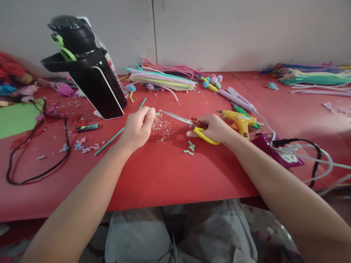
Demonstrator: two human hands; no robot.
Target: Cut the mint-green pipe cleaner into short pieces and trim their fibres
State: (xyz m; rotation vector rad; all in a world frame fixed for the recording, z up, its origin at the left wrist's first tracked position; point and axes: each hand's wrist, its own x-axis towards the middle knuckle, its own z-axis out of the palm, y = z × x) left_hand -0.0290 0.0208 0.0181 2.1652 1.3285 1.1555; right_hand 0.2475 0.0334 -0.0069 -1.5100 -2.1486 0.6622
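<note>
Near frame center, your left grip [141, 126] pinches a small green piece [158, 114]; your right grip [213, 128] holds scissors [177, 118].

Soft, rather dim light spreads over the red tabletop [161, 179], with a paler sheen at its left and a dull gleam on the scissors [189, 122]. Wide-angle distortion stretches the forearms [90, 190] toward the corners; fine detail smears, and the murky floor [263, 233] seems out of focus

Two hands [139, 126], one glue gun [240, 121]
</note>
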